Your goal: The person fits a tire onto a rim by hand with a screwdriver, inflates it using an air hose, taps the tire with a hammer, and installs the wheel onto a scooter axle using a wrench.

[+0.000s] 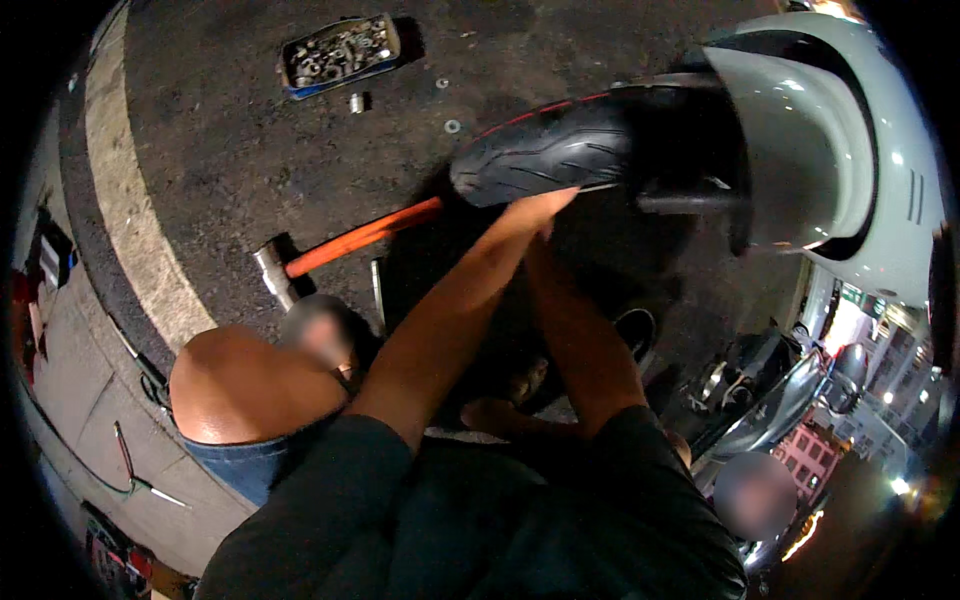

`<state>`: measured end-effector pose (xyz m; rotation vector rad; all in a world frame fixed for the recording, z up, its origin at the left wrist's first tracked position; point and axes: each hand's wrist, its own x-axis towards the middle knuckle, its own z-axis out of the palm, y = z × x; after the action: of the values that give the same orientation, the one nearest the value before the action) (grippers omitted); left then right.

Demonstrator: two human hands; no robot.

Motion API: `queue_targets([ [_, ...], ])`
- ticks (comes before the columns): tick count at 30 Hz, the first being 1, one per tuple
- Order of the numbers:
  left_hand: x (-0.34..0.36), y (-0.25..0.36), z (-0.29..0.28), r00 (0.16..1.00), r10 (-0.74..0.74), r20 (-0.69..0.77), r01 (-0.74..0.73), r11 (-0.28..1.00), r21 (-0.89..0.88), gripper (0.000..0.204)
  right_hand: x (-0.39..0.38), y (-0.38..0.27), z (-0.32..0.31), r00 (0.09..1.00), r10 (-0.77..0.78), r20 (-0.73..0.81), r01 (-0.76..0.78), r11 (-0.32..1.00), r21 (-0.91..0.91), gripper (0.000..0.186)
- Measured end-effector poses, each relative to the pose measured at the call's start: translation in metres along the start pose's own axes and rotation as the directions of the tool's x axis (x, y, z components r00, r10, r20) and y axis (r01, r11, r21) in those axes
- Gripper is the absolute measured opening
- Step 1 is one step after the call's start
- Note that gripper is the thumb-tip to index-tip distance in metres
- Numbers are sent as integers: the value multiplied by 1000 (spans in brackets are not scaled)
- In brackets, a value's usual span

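My left hand [552, 203] is at the lower side of a black scooter tyre [550, 150] with a red rim line; its fingers are hidden against the wheel. Close beside it, my right hand [543, 238] is mostly covered by the left forearm, so its grip does not show. The wheel sits under the pale fender [805, 140] of a scooter. A hammer with an orange handle [365, 237] lies on the asphalt, its handle end near the tyre. Next to it is a thin metal bar [377, 290].
A tray [289, 88] of nuts and small metal parts stands at the far left, with a socket [357, 103] and two washers [452, 126] near it. Tools lie on the pavement [85, 400] at left. Another motorcycle [780, 405] stands at right. My bare knee [250, 385] is at lower left.
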<state>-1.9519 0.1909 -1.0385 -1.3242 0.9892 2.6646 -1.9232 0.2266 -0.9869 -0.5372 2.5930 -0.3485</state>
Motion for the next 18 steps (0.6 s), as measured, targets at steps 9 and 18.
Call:
queue_targets([
  [9, 3, 30, -18, 939, 152, 308, -148, 988, -38, 48, -38, -22, -69, 992, 75, 100, -125, 567, 814, 32],
  [18, -156, 171, -13, 904, -185, 386, 160, 982, 95, 70, -48, -31, -141, 951, 243, -194, 144, 208, 968, 30],
])
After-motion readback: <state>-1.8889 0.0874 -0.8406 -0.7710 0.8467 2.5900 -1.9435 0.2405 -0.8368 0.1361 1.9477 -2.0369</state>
